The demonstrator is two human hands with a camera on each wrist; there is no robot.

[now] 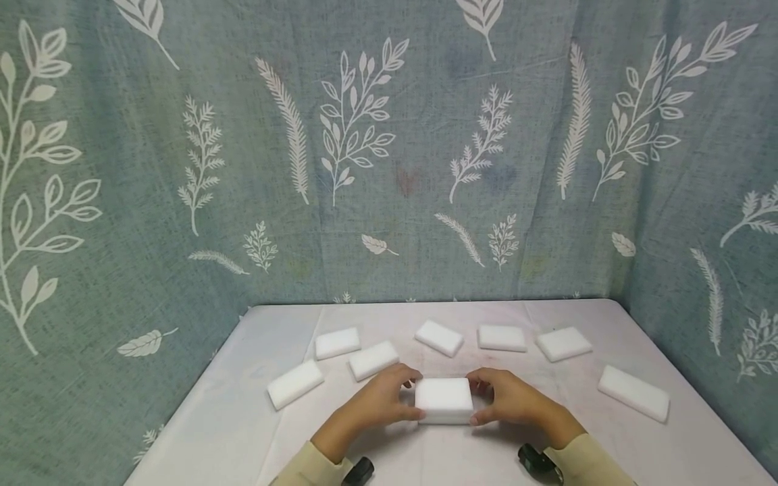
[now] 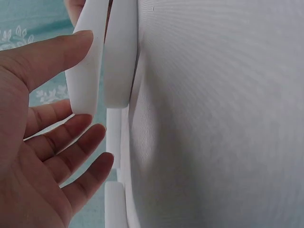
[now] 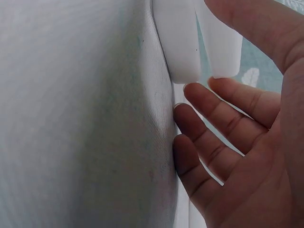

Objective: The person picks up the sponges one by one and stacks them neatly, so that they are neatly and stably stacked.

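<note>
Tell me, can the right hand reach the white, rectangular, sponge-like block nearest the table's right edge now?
Probably, once it lets go: the right hand pinches one end of the upper white rectangular block, but nothing visible stands between that hand and the right-edge block.

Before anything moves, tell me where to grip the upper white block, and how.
Probably best pinched at its opposite ends, left hand from the left, right hand from the right: the upper white block is a slim slab, with a gap above the lower block there.
</note>
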